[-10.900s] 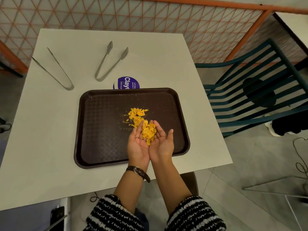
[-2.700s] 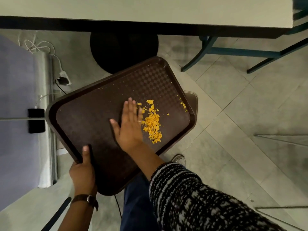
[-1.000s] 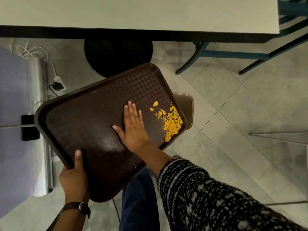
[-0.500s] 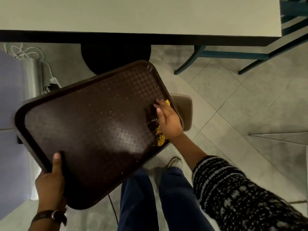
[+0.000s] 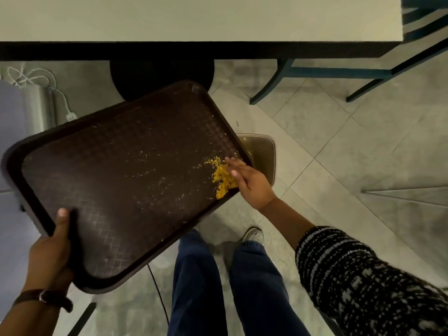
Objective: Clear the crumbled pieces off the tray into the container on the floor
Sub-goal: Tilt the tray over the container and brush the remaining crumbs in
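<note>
Tray: a dark brown rectangular plastic tray (image 5: 126, 170) with a textured diamond-pattern surface, held off the table above the floor, its right-hand corner nearest the container.
Left hand: the left hand (image 5: 49, 248) grips the tray's near-left rim — thumb pressed on the top surface, the other fingers hidden under the edge. A dark strap watch (image 5: 47, 298) sits on that wrist.
Right hand: the right hand (image 5: 251, 183) is spread flat with fingers extended, holding nothing; its fingertips (image 5: 232, 163) touch the pile at the tray's right edge.
Crumbled pieces: a small heap of yellow-orange crumbled pieces (image 5: 223, 178) lies against the tray's right rim, just beside the palm, with a fine trail of pale specks scattered across the middle of the tray.
Container: a brown rounded-rectangular container (image 5: 263, 154) stands on the grey tiled floor (image 5: 339, 146), partly hidden behind the tray's right corner and the right hand (whether any crumbs are already inside is hard to make out).
Surroundings: a white table top with a dark edge (image 5: 194, 20) spans the top of the view, teal chair legs (image 5: 315, 73) to the right — the person's dark blue trousers (image 5: 218, 287) and a black-and-white knitted sleeve (image 5: 351, 282) fill the bottom.
</note>
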